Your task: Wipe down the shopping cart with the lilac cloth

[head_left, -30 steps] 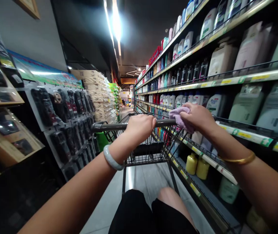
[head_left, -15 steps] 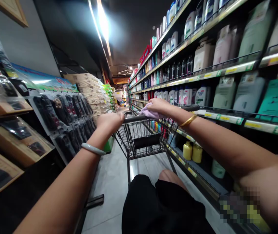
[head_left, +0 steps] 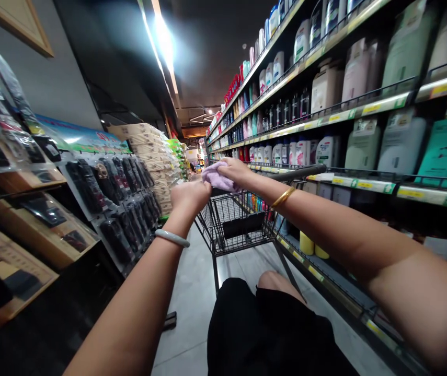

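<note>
The left hand (head_left: 190, 195), with a pale green bangle (head_left: 172, 238) on its wrist, is closed around the dark handle bar (head_left: 297, 173) of the black wire shopping cart (head_left: 236, 222), at the bar's left end. The right hand (head_left: 236, 169), with a gold bangle (head_left: 283, 197) on its wrist, presses a small lilac cloth (head_left: 217, 179) onto the same bar, its fingers curled over the cloth, just beside the left hand. To the right stand shelves with white and green bottles (head_left: 327, 150); 2 yellow bottles (head_left: 311, 246) stand on a low shelf.
</note>
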